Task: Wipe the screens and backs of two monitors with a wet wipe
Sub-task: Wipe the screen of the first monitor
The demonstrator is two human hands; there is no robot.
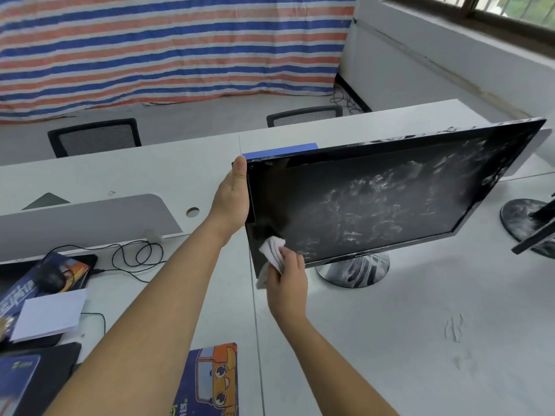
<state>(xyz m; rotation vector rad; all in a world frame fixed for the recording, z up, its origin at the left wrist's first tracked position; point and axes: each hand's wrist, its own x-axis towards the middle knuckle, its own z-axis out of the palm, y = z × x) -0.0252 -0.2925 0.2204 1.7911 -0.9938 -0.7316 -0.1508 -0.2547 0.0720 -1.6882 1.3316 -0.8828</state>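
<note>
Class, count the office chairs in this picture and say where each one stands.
2. The first chair shows behind the desk at far left; the second chair sits further right, just beyond the monitor's top left corner. Others may be hidden behind the monitor.

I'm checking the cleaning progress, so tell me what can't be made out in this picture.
Back of the monitor: head view, faces away, hidden behind its screen.
Fingers of the left hand: head view, behind the monitor's edge.
Second monitor: head view, cut off by the right edge.
Bezel lettering: too small.
</note>
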